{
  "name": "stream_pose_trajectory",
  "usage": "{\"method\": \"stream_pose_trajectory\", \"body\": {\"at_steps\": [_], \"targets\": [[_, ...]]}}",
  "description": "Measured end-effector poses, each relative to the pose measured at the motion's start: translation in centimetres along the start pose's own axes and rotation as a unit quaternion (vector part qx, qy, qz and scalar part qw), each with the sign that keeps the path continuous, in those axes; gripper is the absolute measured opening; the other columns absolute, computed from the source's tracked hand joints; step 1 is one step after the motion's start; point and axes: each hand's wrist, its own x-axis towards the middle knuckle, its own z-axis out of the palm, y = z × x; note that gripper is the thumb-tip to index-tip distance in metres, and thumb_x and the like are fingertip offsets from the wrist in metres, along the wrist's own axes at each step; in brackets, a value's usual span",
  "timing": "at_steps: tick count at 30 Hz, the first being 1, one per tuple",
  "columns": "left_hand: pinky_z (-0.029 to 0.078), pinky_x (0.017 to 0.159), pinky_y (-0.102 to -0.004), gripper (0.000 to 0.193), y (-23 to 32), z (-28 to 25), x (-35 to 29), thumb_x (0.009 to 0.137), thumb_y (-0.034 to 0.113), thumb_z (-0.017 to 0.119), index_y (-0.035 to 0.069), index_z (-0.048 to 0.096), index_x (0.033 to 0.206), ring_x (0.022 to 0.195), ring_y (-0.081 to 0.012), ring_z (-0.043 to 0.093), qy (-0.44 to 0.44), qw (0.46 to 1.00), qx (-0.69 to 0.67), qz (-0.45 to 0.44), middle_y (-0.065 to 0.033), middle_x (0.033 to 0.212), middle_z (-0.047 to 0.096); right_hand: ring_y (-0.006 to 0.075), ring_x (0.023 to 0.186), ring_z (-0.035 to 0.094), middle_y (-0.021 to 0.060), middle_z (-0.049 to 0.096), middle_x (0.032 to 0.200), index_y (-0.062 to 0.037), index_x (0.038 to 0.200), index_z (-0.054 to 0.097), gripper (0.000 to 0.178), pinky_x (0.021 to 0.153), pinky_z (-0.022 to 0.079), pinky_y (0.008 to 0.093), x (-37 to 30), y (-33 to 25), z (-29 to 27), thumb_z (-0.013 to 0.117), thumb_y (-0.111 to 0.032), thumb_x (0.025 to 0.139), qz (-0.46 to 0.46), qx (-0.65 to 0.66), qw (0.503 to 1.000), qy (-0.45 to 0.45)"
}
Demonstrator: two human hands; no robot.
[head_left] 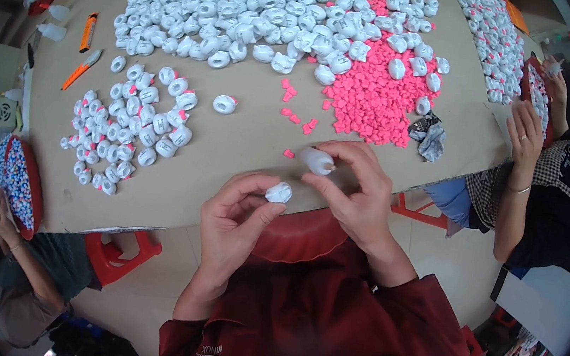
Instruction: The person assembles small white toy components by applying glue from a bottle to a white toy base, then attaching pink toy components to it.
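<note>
Between the thumb and fingers of my left hand [232,218] sits a small white rounded piece [279,193]. My right hand [363,193] grips a small translucent squeeze bottle [316,161] with a narrow brownish tip, close beside the white piece but apart from it. Just beyond the bottle lies one small pink piece [289,153] on the brown table [176,197]. A heap of pink pieces [374,93] spreads farther out to the right. To the left lies a group of white ring-like pieces with pink bits [136,124], and a similar single piece [224,104] lies apart.
A large pile of white pieces [227,7] covers the far table. Orange cutters [82,70] and another bottle [52,32] lie at the left. A crumpled grey wad [432,140] lies right of the pink heap. Co-workers' hands [526,136] are at both sides; a red basin [299,238] is below my hands.
</note>
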Motion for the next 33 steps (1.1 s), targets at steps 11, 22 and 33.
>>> {"method": "stream_pose_trajectory", "body": {"at_steps": [11, 22, 33], "targets": [[0.049, 0.072, -0.0217, 0.028, 0.5, 0.8, 0.1, 0.078, -0.007, 0.064, -0.001, 0.059, 0.105, 0.079, -0.0089, 0.060, -0.030, 0.999, 0.007, -0.017, -0.0055, 0.095, 0.063, 0.0236, 0.079, 0.053, 0.0083, 0.057, 0.080, -0.0022, 0.084, 0.065, 0.014, 0.067, 0.043, 0.0327, 0.2, 0.9, -3.9, 0.068, -0.001, 0.070, -0.014, -0.212, 0.977, 0.024], [0.049, 0.071, -0.0218, 0.028, 0.3, 0.9, 0.0, 0.078, -0.006, 0.065, -0.001, 0.059, 0.105, 0.078, -0.0085, 0.060, -0.035, 0.999, 0.012, -0.018, -0.0056, 0.095, 0.063, 0.0229, 0.078, 0.052, 0.0063, 0.058, 0.079, -0.0043, 0.085, 0.067, 0.014, 0.069, 0.042, 0.0312, 0.6, 0.6, -4.8, 0.065, 0.001, 0.072, -0.004, -0.211, 0.977, -0.030], [0.049, 0.070, -0.0222, 0.030, -0.1, 1.4, 0.0, 0.077, -0.006, 0.065, 0.001, 0.063, 0.105, 0.080, -0.0102, 0.060, -0.032, 0.997, 0.066, 0.034, -0.0079, 0.102, 0.059, 0.0106, 0.077, 0.063, 0.0058, 0.063, 0.085, -0.0016, 0.099, 0.053, 0.017, 0.064, 0.051, 0.0223, -1.9, -2.4, -2.7, 0.061, -0.003, 0.084, 0.143, 0.170, 0.968, -0.116]]}}
